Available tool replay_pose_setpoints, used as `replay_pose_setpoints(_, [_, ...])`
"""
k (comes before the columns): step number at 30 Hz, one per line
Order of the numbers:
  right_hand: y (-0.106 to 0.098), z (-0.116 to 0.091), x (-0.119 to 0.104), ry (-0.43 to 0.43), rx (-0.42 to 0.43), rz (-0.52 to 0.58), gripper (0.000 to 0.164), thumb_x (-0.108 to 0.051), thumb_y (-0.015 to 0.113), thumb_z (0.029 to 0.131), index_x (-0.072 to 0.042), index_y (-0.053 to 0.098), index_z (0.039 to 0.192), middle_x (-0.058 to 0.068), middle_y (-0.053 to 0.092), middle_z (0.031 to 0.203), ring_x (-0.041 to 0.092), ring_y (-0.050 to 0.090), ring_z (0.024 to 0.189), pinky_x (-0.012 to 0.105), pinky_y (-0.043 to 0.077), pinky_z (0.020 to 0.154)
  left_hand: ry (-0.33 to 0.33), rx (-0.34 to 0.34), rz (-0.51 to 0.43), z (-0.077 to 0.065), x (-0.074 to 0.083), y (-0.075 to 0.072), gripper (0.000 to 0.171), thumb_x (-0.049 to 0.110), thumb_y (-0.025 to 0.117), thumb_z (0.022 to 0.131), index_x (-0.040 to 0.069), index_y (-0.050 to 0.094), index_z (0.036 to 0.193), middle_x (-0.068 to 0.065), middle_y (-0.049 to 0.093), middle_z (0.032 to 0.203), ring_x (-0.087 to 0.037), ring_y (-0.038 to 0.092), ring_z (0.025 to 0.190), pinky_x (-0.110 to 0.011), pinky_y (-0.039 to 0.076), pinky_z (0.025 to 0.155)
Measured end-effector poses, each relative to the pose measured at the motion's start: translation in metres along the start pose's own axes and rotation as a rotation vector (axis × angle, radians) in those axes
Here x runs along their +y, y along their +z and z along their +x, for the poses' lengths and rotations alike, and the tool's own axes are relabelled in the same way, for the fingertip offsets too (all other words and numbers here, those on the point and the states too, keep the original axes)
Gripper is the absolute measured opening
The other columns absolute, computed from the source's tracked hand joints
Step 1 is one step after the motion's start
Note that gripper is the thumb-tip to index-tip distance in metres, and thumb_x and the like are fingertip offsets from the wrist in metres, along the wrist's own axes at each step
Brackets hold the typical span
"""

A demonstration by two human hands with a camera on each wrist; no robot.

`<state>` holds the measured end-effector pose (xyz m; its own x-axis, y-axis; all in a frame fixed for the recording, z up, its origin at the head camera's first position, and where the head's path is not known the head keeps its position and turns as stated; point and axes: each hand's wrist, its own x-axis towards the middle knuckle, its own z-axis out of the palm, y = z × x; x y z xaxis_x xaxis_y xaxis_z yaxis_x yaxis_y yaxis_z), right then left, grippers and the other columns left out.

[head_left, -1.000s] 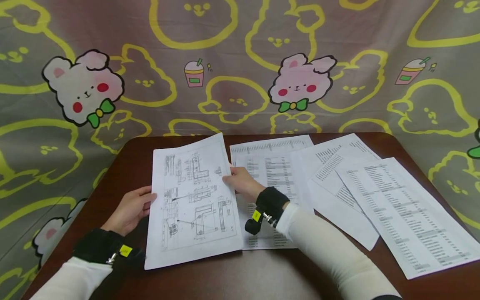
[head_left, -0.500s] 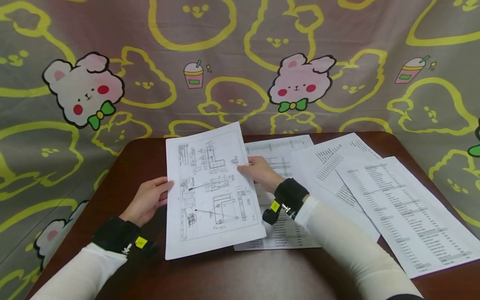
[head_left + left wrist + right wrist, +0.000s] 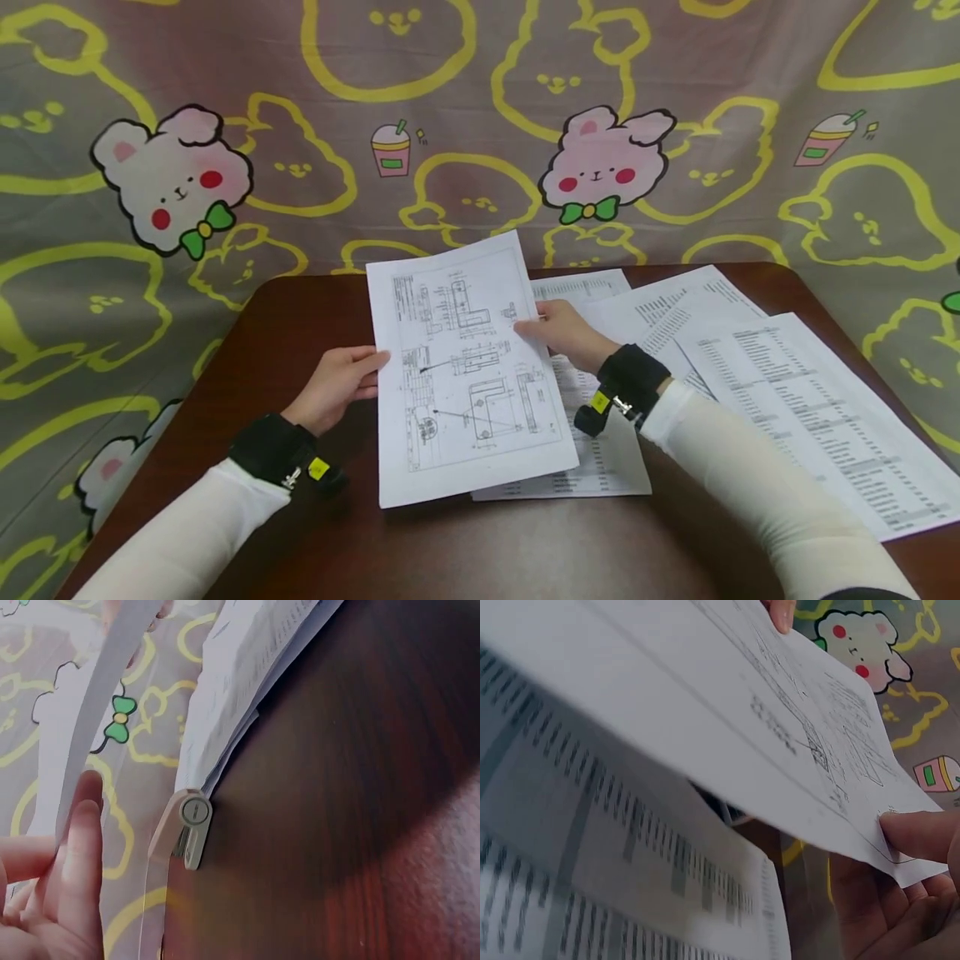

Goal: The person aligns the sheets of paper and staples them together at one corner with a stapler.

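Note:
My left hand (image 3: pixel 335 387) pinches the left edge of a white drawing sheet (image 3: pixel 450 367), thumb on its front. My right hand (image 3: pixel 573 335) pinches its right edge near the top, as the right wrist view also shows with the thumb (image 3: pixel 922 834) on the printed face. Line drawings of L-shaped parts cover the sheet. It is raised and tilted above the table, partly hiding a printed table sheet (image 3: pixel 600 467). In the left wrist view a small pale tool with a round pivot (image 3: pixel 196 811), perhaps a stapler, lies beside stacked papers; the raised sheet hides it in the head view.
Several printed sheets overlap on the right of the brown table (image 3: pixel 525 550), among them a long list page (image 3: pixel 817 425) near the right edge. Behind the table hangs a patterned cloth (image 3: pixel 465 125) with rabbit faces.
Both hands have carried the drawing sheet to the right and a little upward, covering more of the printed sheet behind it. The papers on the right stay put.

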<state>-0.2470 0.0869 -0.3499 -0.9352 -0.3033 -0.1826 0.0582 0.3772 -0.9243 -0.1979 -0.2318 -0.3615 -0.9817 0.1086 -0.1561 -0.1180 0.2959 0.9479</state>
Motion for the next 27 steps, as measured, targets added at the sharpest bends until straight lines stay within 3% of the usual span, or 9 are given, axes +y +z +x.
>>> replay_pose_setpoints(14, [-0.035,-0.013,0.022,0.024,0.047,-0.157,0.034,-0.022,0.057,0.099,-0.002,0.058,0.126,0.013,0.067,0.101,0.024,0.063,0.083,0.031,0.048,0.071,0.073,-0.066,0.098,0.022,0.009,0.037,0.032,0.014,0.057,0.099,-0.009,0.061,0.121,-0.022,0.067,0.106,-0.025,0.07,0.079,-0.039,0.056,0.075])
replay_pose_setpoints(20, [-0.044,-0.02,0.034,0.052,0.064,-0.191,0.036,-0.022,0.057,0.099,0.0,0.056,0.128,0.015,0.067,0.103,0.024,0.063,0.083,0.03,0.048,0.073,0.058,-0.077,0.117,0.031,0.012,0.052,0.029,0.015,0.06,0.098,-0.008,0.065,0.114,-0.019,0.069,0.097,-0.021,0.067,0.07,-0.033,0.057,0.068])
replay_pose_setpoints(27, [-0.055,-0.025,0.045,0.055,0.057,-0.25,0.038,-0.022,0.057,0.099,0.002,0.055,0.129,0.015,0.067,0.102,0.024,0.065,0.081,0.03,0.05,0.072,0.06,-0.113,0.206,0.042,0.014,0.066,0.026,0.018,0.062,0.097,-0.006,0.069,0.106,-0.014,0.068,0.08,-0.023,0.066,0.061,-0.028,0.056,0.058])
